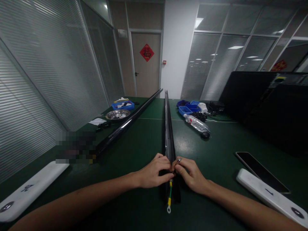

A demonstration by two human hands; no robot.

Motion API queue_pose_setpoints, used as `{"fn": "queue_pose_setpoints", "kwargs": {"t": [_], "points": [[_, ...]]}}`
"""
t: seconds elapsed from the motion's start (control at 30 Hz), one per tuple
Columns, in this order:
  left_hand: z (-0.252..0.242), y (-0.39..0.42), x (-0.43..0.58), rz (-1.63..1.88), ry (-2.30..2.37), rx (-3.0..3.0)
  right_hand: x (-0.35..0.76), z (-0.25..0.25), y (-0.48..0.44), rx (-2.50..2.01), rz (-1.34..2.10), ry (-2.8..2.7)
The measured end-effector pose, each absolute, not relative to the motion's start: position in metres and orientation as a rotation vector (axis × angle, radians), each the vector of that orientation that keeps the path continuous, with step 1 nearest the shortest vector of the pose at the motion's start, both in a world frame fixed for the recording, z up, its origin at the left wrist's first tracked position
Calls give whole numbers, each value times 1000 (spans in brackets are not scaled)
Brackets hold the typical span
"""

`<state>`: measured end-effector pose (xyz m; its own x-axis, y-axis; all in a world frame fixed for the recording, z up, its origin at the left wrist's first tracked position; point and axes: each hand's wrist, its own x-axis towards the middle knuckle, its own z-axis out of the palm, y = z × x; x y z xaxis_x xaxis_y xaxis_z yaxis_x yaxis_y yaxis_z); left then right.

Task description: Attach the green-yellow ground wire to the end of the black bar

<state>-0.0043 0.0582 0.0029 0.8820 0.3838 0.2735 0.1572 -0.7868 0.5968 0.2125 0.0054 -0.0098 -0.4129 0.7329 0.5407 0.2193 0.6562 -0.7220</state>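
A long black rail [168,128] runs away from me down the middle of the green table [144,144]. My left hand [154,173] and my right hand [190,173] meet at its near end, fingers pinched together around the rail's end. A short green-and-yellow wire with a ring terminal [169,200] hangs out of the rail just below my fingers. My right hand pinches a small silver screw or nut [179,159] at its fingertips.
A second black rail [125,125] lies to the left. A steel bowl [117,114] and blue bins [122,105] sit far left; more blue bins [186,107] and a water bottle [197,124] sit right. A phone [261,171] and white bars [269,194] [29,189] flank me.
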Motion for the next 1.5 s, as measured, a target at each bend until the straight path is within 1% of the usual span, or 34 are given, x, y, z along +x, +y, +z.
{"fn": "queue_pose_setpoints", "kwargs": {"t": [0.5,1.03,1.5], "points": [[7,57,-6,469,353,2486,210,-7,4,-809,644,-1956],[3,58,-5,510,394,2451,212,-12,6,-698,696,-1950],[3,58,-6,515,375,2470,212,-10,4,-744,663,-1971]]}}
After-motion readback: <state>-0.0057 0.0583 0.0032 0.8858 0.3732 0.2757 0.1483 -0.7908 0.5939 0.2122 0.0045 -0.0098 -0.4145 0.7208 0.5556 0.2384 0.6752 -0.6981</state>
